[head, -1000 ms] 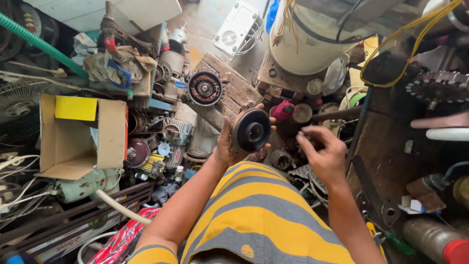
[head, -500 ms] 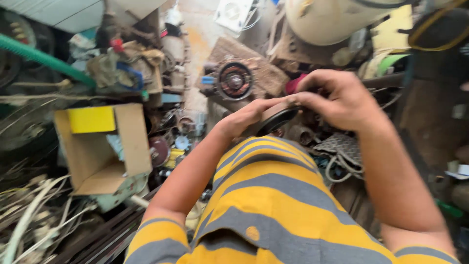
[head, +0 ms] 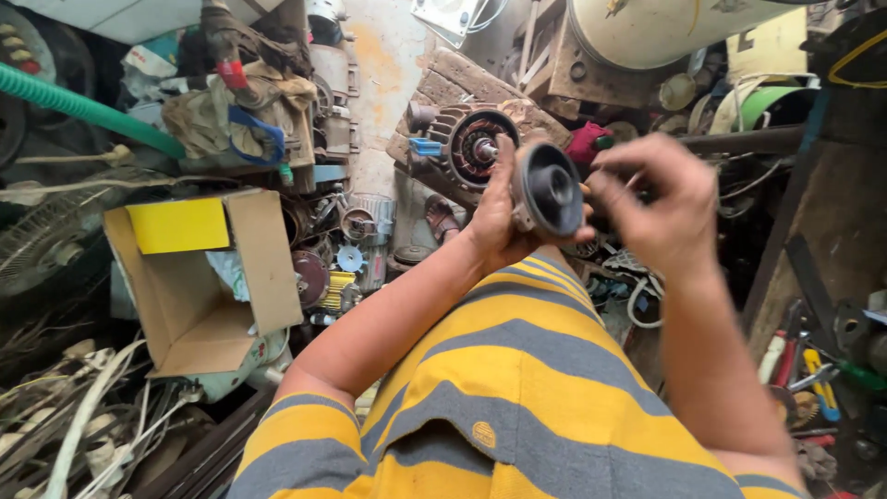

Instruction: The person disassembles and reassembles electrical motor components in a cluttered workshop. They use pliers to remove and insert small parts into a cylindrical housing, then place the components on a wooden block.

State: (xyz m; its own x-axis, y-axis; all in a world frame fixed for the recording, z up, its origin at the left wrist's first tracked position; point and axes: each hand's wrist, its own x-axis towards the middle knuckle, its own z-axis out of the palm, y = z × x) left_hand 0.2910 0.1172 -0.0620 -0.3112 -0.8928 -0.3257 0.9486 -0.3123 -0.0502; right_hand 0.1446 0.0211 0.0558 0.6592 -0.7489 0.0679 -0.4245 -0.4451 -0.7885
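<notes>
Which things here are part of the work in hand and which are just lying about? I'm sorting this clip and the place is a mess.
In hand:
- black round cap, held in the left hand
- right hand, raised beside the cap; blurred, so its grip is unclear

Lying about:
- motor core behind the cap
- open cardboard box
- green hose
- cream tank
- hand tools

Bare orange-stained concrete floor (head: 388,65) leaves one open strip ahead. An open brown cardboard box (head: 199,277) blocks the left; a copper-wound motor stator (head: 476,143) crowds the middle
</notes>
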